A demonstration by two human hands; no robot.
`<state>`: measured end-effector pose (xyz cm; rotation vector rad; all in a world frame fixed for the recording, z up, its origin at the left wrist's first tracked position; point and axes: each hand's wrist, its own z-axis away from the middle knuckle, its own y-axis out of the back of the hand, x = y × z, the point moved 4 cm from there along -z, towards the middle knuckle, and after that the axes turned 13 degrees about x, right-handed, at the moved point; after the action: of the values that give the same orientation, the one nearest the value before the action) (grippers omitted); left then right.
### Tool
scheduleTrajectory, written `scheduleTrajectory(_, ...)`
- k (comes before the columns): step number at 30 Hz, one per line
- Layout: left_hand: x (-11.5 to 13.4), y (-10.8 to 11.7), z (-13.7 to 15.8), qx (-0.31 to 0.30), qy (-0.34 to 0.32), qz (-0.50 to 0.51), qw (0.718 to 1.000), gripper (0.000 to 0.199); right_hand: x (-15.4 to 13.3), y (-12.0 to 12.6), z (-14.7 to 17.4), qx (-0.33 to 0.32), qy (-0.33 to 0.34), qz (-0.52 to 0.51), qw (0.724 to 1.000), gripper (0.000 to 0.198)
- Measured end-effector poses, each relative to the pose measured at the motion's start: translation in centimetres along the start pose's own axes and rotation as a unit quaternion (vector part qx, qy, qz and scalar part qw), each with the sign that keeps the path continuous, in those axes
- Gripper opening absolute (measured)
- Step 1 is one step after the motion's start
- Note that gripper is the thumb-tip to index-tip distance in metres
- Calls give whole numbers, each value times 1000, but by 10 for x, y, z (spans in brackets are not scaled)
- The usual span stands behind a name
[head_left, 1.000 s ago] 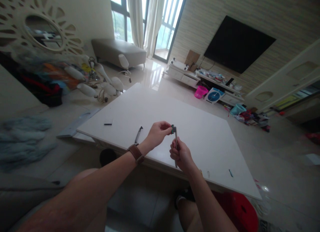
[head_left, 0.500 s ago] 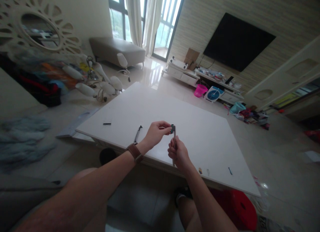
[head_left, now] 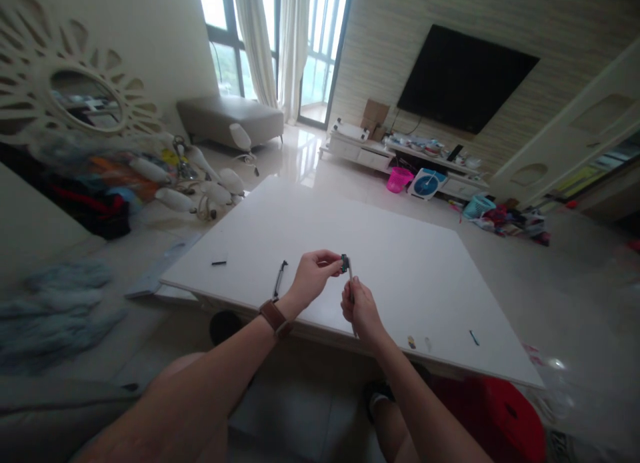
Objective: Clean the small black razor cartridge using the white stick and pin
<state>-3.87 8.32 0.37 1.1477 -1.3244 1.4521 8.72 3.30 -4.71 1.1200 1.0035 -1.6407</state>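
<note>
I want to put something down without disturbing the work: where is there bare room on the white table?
Widest: the table from beyond the left hand and right hand to its far edge. A smaller patch lies between the black strip and slim dark piece. Crowded: the near edge, around the hands and the yellowish piece.

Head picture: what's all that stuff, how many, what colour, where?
table: one, white, centre
thin stick: one, grey, right grip
small part: one, dark, left grip
slim object: one, grey, table's near edge
strip: one, black, table's left
tiny pieces: three, mixed, table's near right
television: one, black, wall
bench: one, grey, back
mirror: one, white, left
lampshades: several, white, left
baskets: two, pink and turquoise, back
boxy item: one, blue and white, between baskets
stool: one, red, bottom right
clutter: many, mixed, floor
wristband: one, brown, left wrist
forearms: two, bare, foreground
left grip: one, bare, centre
right grip: one, bare, centre
</note>
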Motion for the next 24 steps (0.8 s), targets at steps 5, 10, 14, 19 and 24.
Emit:
scheduleTrajectory(5,-6,-1,0,-3,-2,12,1000,18,4,-1,-4,-1,1,4,1000,55)
scheduleTrajectory(10,-9,-2,0,-11,20,38,999,20,3,2,-6,8,7,5,1000,57)
scheduleTrajectory(14,-8,-5,-1,-21,41,59,997,22,2,-1,-5,-8,-27,-38,999,57)
scheduleTrajectory(19,-5,-6,-1,-11,34,58,998,23,5,-5,-5,-47,-87,-94,991,55)
scheduleTrajectory(24,-5,-5,-3,7,13,29,999,21,1,7,-10,23,13,7,1000,53)
